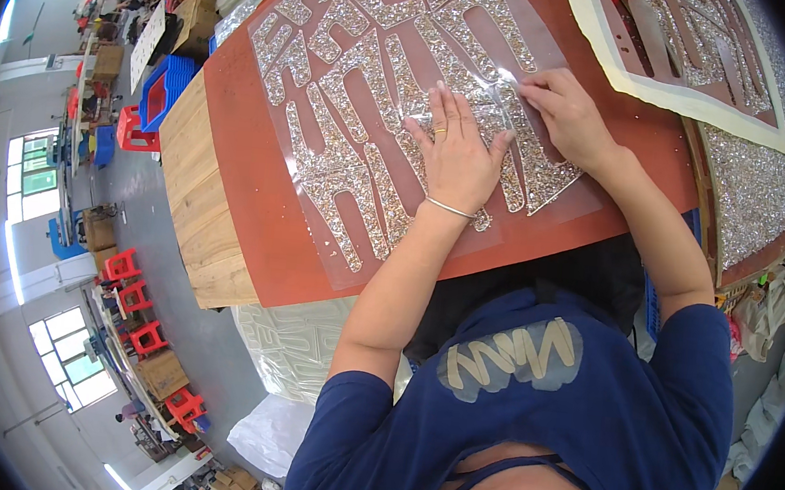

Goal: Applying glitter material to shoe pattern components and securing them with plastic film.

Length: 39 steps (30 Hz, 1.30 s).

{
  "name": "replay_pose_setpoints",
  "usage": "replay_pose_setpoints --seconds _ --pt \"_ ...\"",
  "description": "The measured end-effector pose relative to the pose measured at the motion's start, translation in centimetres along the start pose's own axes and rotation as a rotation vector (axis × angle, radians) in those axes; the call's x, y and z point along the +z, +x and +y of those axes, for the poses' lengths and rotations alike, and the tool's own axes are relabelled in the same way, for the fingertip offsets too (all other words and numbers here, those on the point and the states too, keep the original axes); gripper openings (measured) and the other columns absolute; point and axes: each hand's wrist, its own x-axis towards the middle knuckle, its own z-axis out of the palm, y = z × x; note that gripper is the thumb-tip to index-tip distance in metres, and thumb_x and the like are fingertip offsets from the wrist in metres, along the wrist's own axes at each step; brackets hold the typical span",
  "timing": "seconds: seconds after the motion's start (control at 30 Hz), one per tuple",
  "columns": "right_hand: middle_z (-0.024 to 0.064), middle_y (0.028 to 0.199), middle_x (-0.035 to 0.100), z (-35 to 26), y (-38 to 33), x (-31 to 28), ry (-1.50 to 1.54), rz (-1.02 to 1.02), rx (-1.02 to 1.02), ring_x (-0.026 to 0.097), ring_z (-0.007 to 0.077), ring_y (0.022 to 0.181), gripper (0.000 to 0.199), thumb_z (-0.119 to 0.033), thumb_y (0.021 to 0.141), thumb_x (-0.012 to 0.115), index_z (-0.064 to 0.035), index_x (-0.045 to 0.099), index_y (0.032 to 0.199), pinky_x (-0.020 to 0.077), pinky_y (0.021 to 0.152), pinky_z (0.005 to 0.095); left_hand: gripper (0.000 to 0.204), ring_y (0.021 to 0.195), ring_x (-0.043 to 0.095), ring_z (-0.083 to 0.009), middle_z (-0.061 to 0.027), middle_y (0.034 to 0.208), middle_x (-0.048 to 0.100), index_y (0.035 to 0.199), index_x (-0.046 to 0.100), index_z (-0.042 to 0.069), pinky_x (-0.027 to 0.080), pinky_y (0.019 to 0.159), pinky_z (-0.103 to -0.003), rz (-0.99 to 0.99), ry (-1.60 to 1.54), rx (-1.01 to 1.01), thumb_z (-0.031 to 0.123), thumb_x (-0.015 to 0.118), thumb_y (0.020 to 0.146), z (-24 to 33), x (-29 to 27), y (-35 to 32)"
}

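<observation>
My left hand [457, 153] lay flat, fingers spread, grasping nothing, pressing clear film sheet [395, 105] of glittering rhinestone shapes. Thin bracelet on that wrist, ring on one finger. My right hand [568, 111] just beyond, fingertips pinched on edge of film near sheet's right side. Sheet rested on red mat [245, 223] covering wooden table [196, 191]. Farther off, second rhinestone sheet [699, 48] on cream backing at table's far right. Red stools [135, 302] on floor to left.
</observation>
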Motion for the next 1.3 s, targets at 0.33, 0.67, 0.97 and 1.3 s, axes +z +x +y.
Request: replay_pose_setpoints --seconds 0.33,0.67,0.97,1.3 --pt "0.0172 0.098 0.061 -0.3 -9.0 -17.5 -0.578 0.197 0.507 0.06 0.0335 0.09 0.018 -0.008 0.089 0.056 -0.0012 0.064 0.104 0.0479 0.079 0.0384 0.081 0.141 0.022 -0.0322 -0.0221 0.149 0.029 0.139 0.034 -0.006 0.007 0.112 -0.057 -0.119 0.064 0.087 0.057 0.047 0.09 -1.8 -2.3 0.3" --pt "0.0176 0.096 0.063 5.7 -18.8 -21.6 -0.686 -0.059 0.933 0.059 0.0356 0.092 0.019 -0.016 0.089 0.057 -0.0022 0.064 0.1 0.0465 0.08 0.0406 0.078 0.144 0.013 -0.033 -0.0178 0.15 0.028 0.142 0.033 -0.001 0.006 0.111 -0.06 -0.114 0.184 0.056 0.056 0.047 0.09 -2.3 -2.9 0.1" --pt "0.0125 0.09 0.062 -2.7 -4.9 -10.0 -0.078 0.126 0.224 0.06 0.0279 0.086 0.012 -0.006 0.081 0.064 -0.0021 0.064 0.093 0.0484 0.077 0.0359 0.079 0.143 0.014 -0.0343 -0.0185 0.149 0.03 0.139 0.036 -0.004 0.005 0.11 -0.06 -0.067 0.17 0.06 0.057 0.047 0.09 -3.5 -3.0 0.0" --pt "0.01 0.088 0.059 -1.5 2.6 4.0 -0.083 -0.066 -0.197 0.056 0.0269 0.087 0.023 -0.008 0.068 0.069 -0.0027 0.066 0.09 0.0469 0.077 0.0365 0.081 0.142 0.016 -0.0368 -0.0229 0.148 0.029 0.139 0.032 -0.007 0.007 0.109 -0.063 -0.003 0.029 0.047 0.052 0.053 0.088 -1.2 -1.0 0.0"
